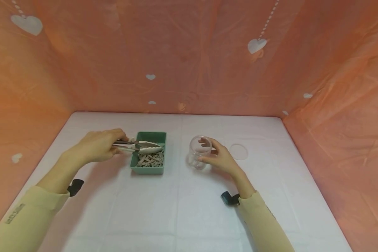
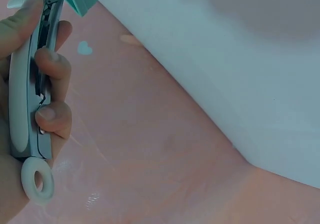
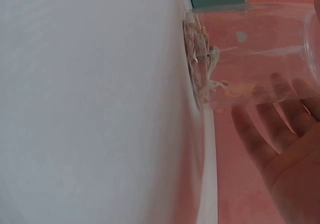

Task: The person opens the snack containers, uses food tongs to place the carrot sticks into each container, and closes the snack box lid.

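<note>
1. Gripping the tongs (image 1: 149,150), the left hand (image 1: 99,145) is at left of centre in the head view, thumb and fingers curled round the handles. Left wrist view confirms the hold; a white ring (image 2: 37,180) shows at the handle end.
2. Green container (image 1: 147,170), centre-left of the head frame, holds grey-brown strips (image 1: 151,161). Tong heads lie over them; contact with the strips cannot be told.
3. Clear jar (image 1: 195,150), just right of the frame's centre, is upright, mouth uncovered. Right wrist view shows pale brownish pieces (image 3: 200,54) gathered at its base.
4. Right hand (image 1: 220,157) holds the jar from its right side, partly open to the jar's width, thumb and fingers about the wall.
5. Clear disc (image 1: 238,152), right of centre, lies flat on the white-covered bench (image 1: 151,213), near the right hand and apart from the jar.
</note>
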The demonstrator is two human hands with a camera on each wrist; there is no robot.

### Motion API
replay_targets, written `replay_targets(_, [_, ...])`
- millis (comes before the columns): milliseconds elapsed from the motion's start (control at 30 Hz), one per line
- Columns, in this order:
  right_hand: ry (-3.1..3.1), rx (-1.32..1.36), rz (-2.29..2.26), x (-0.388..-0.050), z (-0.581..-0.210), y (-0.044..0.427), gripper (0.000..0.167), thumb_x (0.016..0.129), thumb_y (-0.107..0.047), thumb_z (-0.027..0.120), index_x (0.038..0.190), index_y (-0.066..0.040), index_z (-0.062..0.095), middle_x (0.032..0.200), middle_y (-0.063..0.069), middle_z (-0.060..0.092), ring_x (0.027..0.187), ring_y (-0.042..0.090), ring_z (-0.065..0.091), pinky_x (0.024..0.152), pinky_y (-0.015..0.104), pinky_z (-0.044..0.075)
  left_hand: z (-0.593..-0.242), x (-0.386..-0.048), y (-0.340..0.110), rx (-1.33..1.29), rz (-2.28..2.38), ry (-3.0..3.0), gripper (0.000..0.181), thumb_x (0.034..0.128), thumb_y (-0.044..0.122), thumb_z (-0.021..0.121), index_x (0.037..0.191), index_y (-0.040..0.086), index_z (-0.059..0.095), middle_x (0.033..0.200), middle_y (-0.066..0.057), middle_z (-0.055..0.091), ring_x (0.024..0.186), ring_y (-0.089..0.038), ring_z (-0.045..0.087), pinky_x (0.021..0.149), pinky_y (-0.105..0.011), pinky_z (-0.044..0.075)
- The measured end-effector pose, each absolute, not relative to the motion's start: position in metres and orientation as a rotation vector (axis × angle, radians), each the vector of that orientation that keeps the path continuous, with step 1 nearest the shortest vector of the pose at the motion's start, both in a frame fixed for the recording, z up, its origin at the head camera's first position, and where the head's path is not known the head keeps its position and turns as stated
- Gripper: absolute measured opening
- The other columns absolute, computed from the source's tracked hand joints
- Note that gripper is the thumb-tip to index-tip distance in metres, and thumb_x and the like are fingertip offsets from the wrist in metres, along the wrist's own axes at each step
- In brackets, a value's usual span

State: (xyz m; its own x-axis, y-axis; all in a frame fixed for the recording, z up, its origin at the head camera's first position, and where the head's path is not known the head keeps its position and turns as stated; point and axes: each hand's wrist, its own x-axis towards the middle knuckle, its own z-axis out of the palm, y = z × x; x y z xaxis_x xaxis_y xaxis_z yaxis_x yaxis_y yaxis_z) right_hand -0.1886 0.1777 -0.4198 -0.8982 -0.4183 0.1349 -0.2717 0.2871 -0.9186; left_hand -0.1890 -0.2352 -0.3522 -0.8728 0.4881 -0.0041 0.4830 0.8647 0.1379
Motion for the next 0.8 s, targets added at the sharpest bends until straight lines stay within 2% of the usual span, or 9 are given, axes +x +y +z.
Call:
replay_targets(233, [2.424, -0.652, -1.671, -0.189, -0.419, 0.178, 0.072, 0.087, 0.001, 0.082, 0.149, 0.006, 0.048, 0.145, 0.027, 0.056, 0.137, 0.045, 0.050, 0.112, 0.056, 0.042, -0.344, -0.185, -0.239, 0.677, 0.208, 2.937, 0.044, 0.0863, 0.024, 0.083, 0.126, 0.014, 0.068, 0.123, -0.007, 0.070, 0.104, -0.034, 0.070, 0.074, -0.062, 0.052])
replay_targets(433, [2.426, -0.630, -1.667, -0.188, -0.419, 0.179, 0.072, 0.087, 0.000, 0.082, 0.150, 0.005, 0.048, 0.145, 0.026, 0.056, 0.137, 0.044, 0.051, 0.112, 0.056, 0.041, -0.335, -0.186, -0.235, 0.670, 0.147, 2.926, 0.046, 0.0863, 0.027, 0.083, 0.127, 0.013, 0.068, 0.122, -0.006, 0.069, 0.102, -0.033, 0.071, 0.072, -0.060, 0.052])
replay_targets(633, [2.412, -0.644, -1.680, -0.189, -0.421, 0.178, 0.071, 0.086, 0.003, 0.081, 0.149, 0.006, 0.047, 0.145, 0.029, 0.055, 0.136, 0.046, 0.050, 0.111, 0.058, 0.042, -0.329, -0.195, -0.222, 0.660, 0.090, 2.878, 0.041, 0.0860, 0.021, 0.082, 0.124, 0.011, 0.069, 0.119, -0.004, 0.067, 0.105, -0.034, 0.069, 0.075, -0.059, 0.053])
replay_targets(800, [2.409, -0.640, -1.683, -0.188, -0.420, 0.177, 0.071, 0.087, 0.002, 0.081, 0.149, 0.006, 0.048, 0.145, 0.028, 0.055, 0.136, 0.046, 0.051, 0.112, 0.058, 0.041, -0.330, -0.198, -0.223, 0.649, 0.110, 2.869, 0.037, 0.0847, 0.018, 0.083, 0.119, 0.013, 0.070, 0.118, -0.004, 0.069, 0.102, -0.033, 0.069, 0.074, -0.059, 0.052])
